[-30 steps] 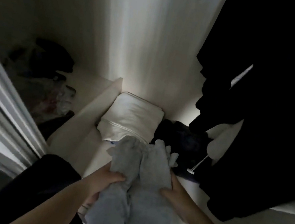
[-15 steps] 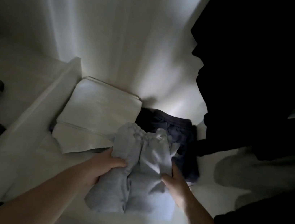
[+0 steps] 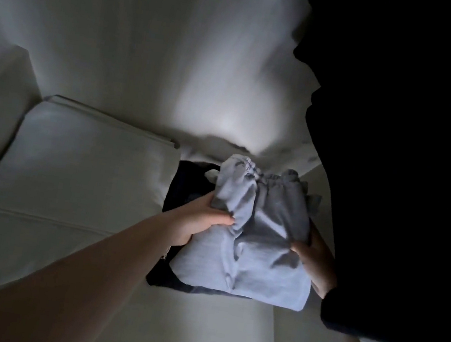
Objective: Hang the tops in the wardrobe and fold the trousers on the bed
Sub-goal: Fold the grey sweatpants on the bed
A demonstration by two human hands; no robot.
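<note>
Left hand [image 3: 197, 222]: thumb curled over the left edge of the folded grey trousers [image 3: 252, 241], fingers tucked out of sight beneath. Right hand [image 3: 314, 258]: thumb pressed into the right edge, fingers hidden behind the cloth. Trousers gripped between both hands, waistband end away from the person, over a dark folded garment [image 3: 184, 185]. White folded bedding [image 3: 73, 175] just left. Black hanging clothes [image 3: 407, 167] crowd the right side.

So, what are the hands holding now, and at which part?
Both hands hold the folded light grey trousers by the sides: left hand on the left edge, right hand on the right edge.
</note>
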